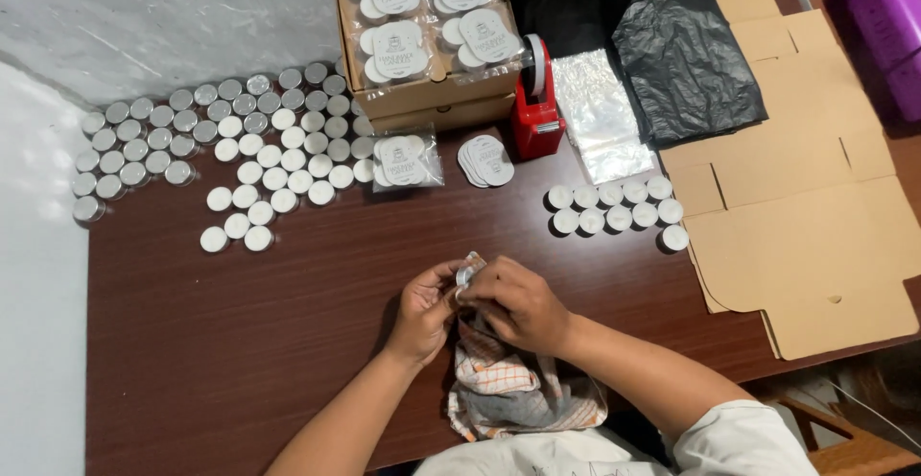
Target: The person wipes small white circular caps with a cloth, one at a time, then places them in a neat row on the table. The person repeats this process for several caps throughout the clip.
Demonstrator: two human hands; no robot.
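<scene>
- Small round tealight candle in a silver metal cup point(469, 270), held above the near middle of the dark brown wooden table point(288, 322), between both hands.
- Left hand point(425, 311): fingers curled, thumb and fingertips pinching the left side of the tealight.
- Right hand point(515, 305): fingers bent over the top and right of the tealight, closed on it; part of the cup hidden beneath them.
- Checked orange-and-white cloth point(518, 390) bunched under both hands, draped over the table's near edge toward the person's lap.
- Right of the hands, farther back: a small group of white tealights point(614, 207) in two short rows, wax side up.
- Beside that group, flat tan cardboard box blanks point(806, 226) cover the table's right end; a crumpled black plastic bag point(686, 59) lies on their far part.
- Clear plastic sleeves point(604, 116) lie just left of the bag, next to a red tape dispenser point(535, 102).
- Behind the dispenser: an open brown cardboard box point(432, 92) holding packed tealights in clear bags with round white labels.
- In front of the box: one packed bag point(405, 159) and a fanned stack of round white labels point(484, 159).
- Far left: a large spread of tealights point(221, 150), some wax up, others showing silver.
</scene>
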